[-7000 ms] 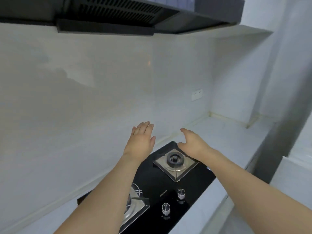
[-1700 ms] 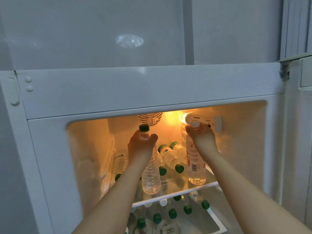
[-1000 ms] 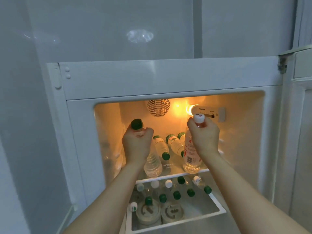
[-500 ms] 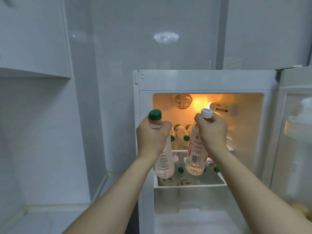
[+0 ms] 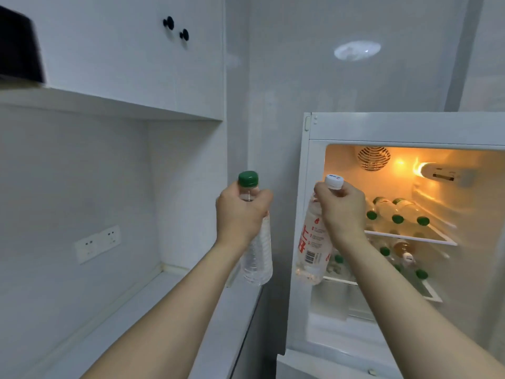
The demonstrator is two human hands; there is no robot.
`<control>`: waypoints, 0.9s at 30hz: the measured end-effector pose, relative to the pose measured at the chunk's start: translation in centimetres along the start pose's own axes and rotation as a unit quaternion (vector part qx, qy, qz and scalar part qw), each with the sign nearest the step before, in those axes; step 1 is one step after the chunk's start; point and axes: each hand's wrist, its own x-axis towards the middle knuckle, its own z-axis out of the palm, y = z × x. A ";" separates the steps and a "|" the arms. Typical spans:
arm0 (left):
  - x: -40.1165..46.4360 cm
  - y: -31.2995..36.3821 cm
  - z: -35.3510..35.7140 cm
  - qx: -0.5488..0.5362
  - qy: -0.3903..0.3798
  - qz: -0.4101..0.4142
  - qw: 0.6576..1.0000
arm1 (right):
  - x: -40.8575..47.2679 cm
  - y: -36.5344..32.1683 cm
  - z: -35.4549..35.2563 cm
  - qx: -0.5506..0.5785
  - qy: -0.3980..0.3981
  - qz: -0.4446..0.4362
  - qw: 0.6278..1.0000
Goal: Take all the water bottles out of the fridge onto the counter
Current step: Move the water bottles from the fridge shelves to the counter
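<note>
In the head view, your left hand [image 5: 240, 212] is clenched on the neck of the green-capped bottle [image 5: 258, 258], upright above the counter [image 5: 153, 302]; it is the nearer one. Your right hand [image 5: 341, 212] grasps the white-capped bottle [image 5: 311, 253], slightly tilted before the fridge [image 5: 410, 127].

Your way onto the bare white counter [image 5: 153, 305] lies open beneath the white wall cabinet [image 5: 114, 50]. The white open fridge [image 5: 306, 214] frame flanks it, lying green-capped clear bottles [image 5: 396, 212] crowding its upper shelf.

Each hand [image 5: 240, 212] [image 5: 341, 210] grips a bottle [image 5: 258, 258] [image 5: 311, 250] beside the fridge [image 5: 382, 127].
</note>
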 end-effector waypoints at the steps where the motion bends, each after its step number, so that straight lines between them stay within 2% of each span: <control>1: -0.4 0.2 -1.1 0.010 0.015 -0.003 1.000 | -0.5 -0.4 0.6 0.012 -0.019 0.005 1.000; 7: -2.4 0.5 -7.1 0.064 0.085 -0.024 0.994 | -4.1 -1.7 4.8 0.096 -0.122 0.042 0.987; 14: -7.7 1.1 -15.2 0.128 0.175 -0.054 0.975 | -11.0 -3.7 10.2 0.157 -0.243 0.064 0.955; 18: -11.2 3.1 -22.0 0.154 0.249 -0.054 0.955 | -16.6 -7.7 13.4 0.198 -0.308 0.065 0.928; 27: -20.2 9.9 -35.7 0.224 0.356 -0.039 0.907 | -30.0 -18.4 16.3 0.263 -0.413 0.058 0.870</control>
